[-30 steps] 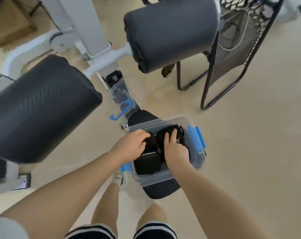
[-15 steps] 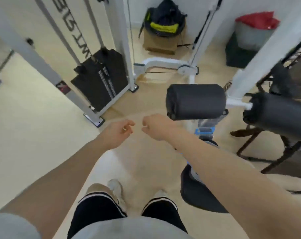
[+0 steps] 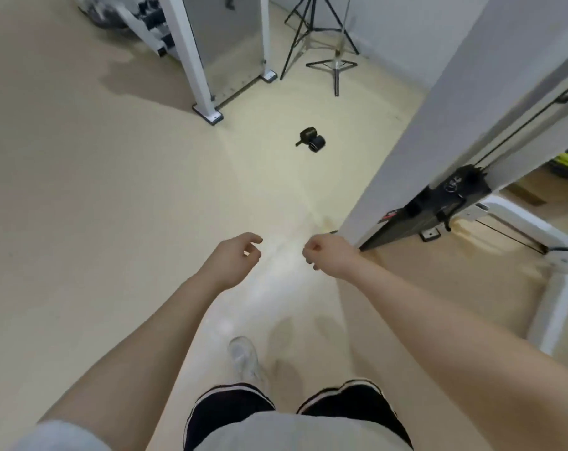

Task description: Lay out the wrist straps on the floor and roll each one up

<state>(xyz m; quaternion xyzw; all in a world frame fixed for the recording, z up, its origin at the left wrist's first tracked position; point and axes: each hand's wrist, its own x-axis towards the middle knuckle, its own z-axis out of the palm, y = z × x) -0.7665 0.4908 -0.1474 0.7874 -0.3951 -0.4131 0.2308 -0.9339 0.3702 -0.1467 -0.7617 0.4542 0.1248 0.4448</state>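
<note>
Standing over pale floor (image 3: 113, 222), the person has one white shoe (image 3: 243, 356) forward under the dark shorts, both bare forearms held out in front at about the same height. The left hand (image 3: 234, 258) is loosely curled, thumb and fingers apart, its grip slack and empty. The right hand (image 3: 325, 255) is curled tighter into a soft fist; nothing shows inside it, so its grip looks closed on nothing, though the palm side is hidden.

Further on, between the white machine upright (image 3: 195, 60) and the big grey post (image 3: 439, 125), the wrist straps (image 3: 311, 140) lie on the floor as two small black bundles touching each other, well apart from both hands. They look wound up rather than spread flat, but at this range they are too small to tell how tightly. Beyond them stands a black tripod (image 3: 315, 30) by the wall.

By my reading, the step in hand is the approach: neither strap is held or laid out. The next move calls for walking up, crouching, and taking one bundle in each hand to spread it flat on open floor.
</note>
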